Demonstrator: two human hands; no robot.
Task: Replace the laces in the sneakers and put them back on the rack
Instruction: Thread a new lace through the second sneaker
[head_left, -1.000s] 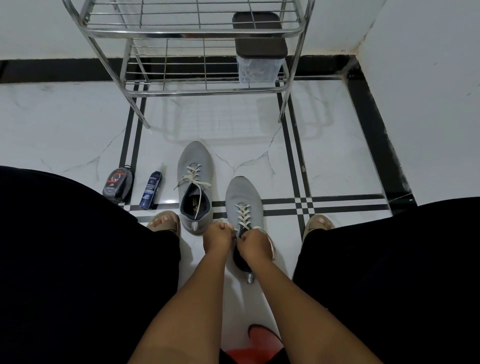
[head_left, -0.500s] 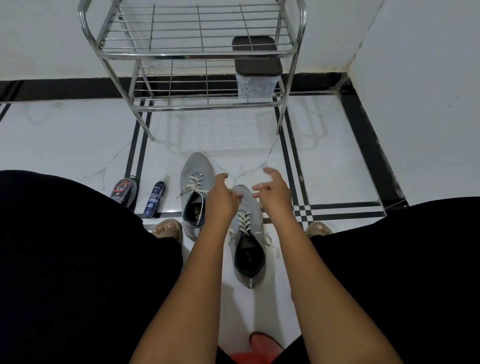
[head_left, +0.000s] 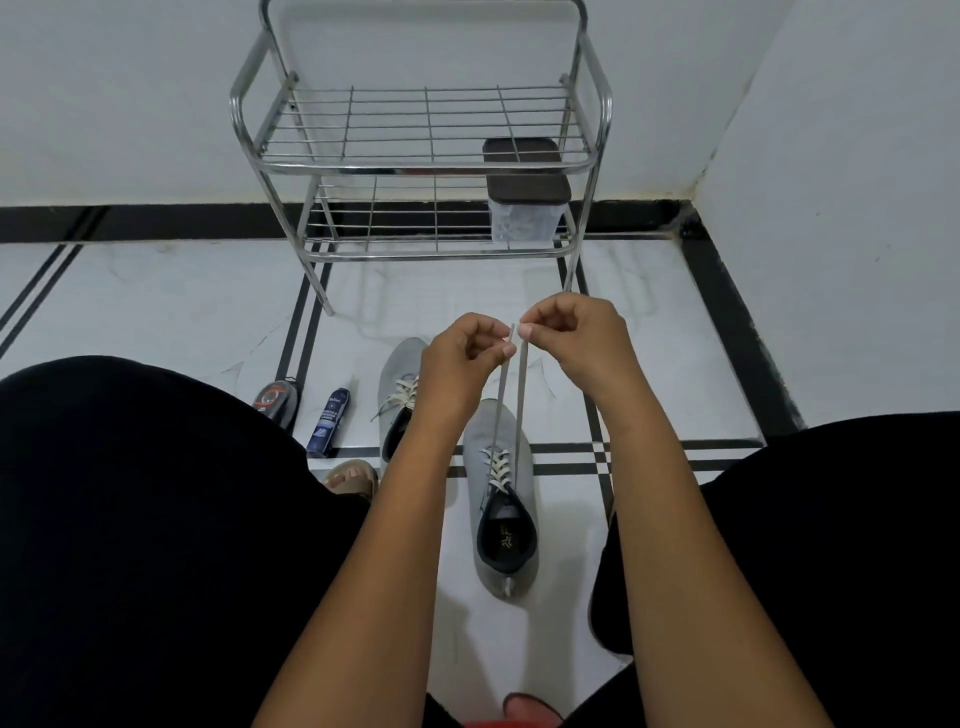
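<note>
Two lace ends (head_left: 511, 395) are being pinched, one by the left hand (head_left: 460, 358), one by the right hand (head_left: 574, 338), above one of two grey sneakers (head_left: 501, 499) lying on the floor (head_left: 156, 306) before one rack (head_left: 421, 166).

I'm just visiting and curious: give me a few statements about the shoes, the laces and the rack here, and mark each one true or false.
1. Both hands, left hand and right hand, pinch the lace ends pulled up from the near sneaker. True.
2. Both sneakers sit on the rack. False: both are on the floor.
3. The far sneaker has laces in it. True.
4. The rack's top shelf holds a spray can. False: the can stands on the floor.
</note>
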